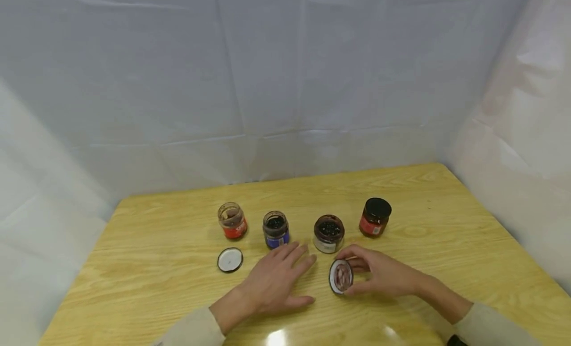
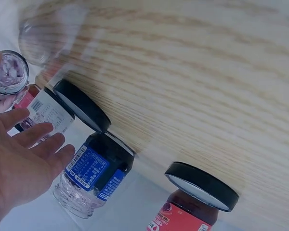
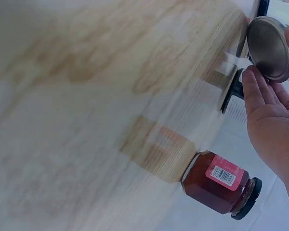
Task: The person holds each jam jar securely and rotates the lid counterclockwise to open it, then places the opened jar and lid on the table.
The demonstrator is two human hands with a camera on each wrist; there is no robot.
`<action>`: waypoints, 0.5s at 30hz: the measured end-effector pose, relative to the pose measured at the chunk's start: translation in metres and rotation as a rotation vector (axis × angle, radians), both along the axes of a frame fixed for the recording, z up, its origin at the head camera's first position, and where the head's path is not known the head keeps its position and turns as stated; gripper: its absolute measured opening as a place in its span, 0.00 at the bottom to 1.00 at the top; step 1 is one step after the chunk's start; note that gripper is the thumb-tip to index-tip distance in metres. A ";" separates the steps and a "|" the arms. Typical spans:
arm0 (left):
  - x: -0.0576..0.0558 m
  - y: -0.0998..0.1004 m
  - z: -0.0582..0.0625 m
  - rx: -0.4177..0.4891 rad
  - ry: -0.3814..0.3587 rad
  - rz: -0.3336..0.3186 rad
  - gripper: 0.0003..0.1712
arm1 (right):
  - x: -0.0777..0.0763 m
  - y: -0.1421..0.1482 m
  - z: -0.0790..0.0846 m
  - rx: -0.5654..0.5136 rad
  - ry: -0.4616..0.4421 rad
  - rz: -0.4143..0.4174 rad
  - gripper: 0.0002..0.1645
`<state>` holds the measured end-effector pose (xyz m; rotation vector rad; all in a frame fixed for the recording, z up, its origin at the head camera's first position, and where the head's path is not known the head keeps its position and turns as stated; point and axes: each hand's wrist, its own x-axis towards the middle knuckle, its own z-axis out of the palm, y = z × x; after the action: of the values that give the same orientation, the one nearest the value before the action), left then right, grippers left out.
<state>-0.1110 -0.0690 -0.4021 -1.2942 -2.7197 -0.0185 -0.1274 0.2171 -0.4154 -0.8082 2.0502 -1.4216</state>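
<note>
My right hand (image 1: 379, 272) pinches a jar lid (image 1: 341, 276) by its rim, tilted up, its white inner face smeared with dark jam. In the right wrist view the lid's metallic outer side shows. Just behind it stands an open jar with a white label (image 1: 328, 234). My left hand (image 1: 276, 281) is spread palm down, fingers extended, in front of an open blue-labelled jar (image 1: 276, 230). A second black-rimmed lid (image 2: 84, 106) appears near that jar in the left wrist view; the left hand hides it in the head view.
At the left stands an open red-labelled jar (image 1: 232, 221), with a lid (image 1: 230, 259) lying white side up before it. A dark red jar (image 1: 375, 218) with its black lid on stands at the right. White sheeting (image 1: 285, 78) hangs behind the wooden table (image 1: 169, 266).
</note>
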 end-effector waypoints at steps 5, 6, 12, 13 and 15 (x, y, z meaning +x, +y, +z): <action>0.002 -0.002 0.000 -0.006 -0.005 0.000 0.44 | 0.000 -0.002 0.003 0.130 0.140 -0.023 0.40; 0.002 -0.003 0.000 -0.008 -0.009 0.000 0.44 | 0.000 -0.002 0.004 0.162 0.170 -0.028 0.40; 0.002 -0.002 0.000 -0.027 -0.009 -0.010 0.44 | 0.000 -0.005 0.006 0.288 0.270 -0.026 0.45; 0.002 -0.002 0.000 -0.031 -0.007 -0.012 0.44 | 0.000 -0.005 0.005 0.309 0.289 -0.023 0.45; 0.002 -0.002 0.000 -0.037 -0.004 -0.014 0.44 | 0.000 -0.005 0.004 0.350 0.313 -0.017 0.45</action>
<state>-0.1089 -0.0709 -0.4026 -1.3240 -2.7272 0.0273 -0.1272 0.2119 -0.4112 -0.9046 2.4533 -0.9451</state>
